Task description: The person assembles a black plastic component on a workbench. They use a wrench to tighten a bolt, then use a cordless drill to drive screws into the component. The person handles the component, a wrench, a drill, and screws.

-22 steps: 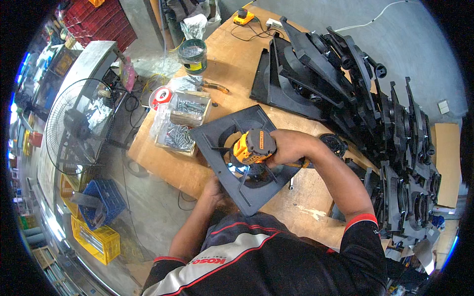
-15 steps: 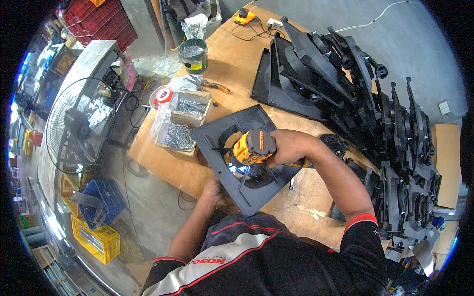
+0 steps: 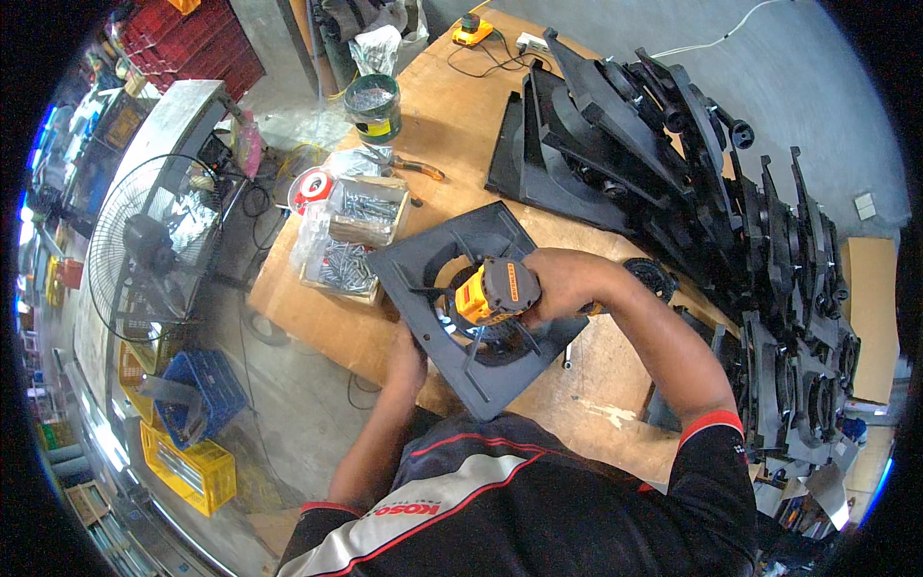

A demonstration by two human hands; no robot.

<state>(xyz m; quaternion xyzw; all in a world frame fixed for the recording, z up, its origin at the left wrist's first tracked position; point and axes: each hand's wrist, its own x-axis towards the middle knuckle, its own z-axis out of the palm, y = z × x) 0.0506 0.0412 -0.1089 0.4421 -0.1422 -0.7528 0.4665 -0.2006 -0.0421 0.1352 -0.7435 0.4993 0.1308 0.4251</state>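
A yellow and black cordless drill (image 3: 488, 291) is gripped in my right hand (image 3: 567, 282), its fingers wrapped round the handle. The drill points down into the round opening of a black square plastic frame (image 3: 471, 389), and its light shines on the part below. What its tip touches is hidden. At the frame's left edge is my left hand (image 3: 407, 354), its fingers out of sight under or behind the rim. The frame lies tilted across the near edge of the wooden table (image 3: 322, 313).
Wooden boxes of screws (image 3: 343, 267) stand left of the frame, with orange-handled pliers (image 3: 415, 166) and a green bucket (image 3: 373, 109) beyond. Stacked black frames (image 3: 615, 144) crowd the right side. A floor fan (image 3: 149, 240) and crates (image 3: 187, 471) stand left.
My left hand has slid a little farther up along the frame's left edge. The drill has shifted slightly downward in view, still in my right hand over the opening.
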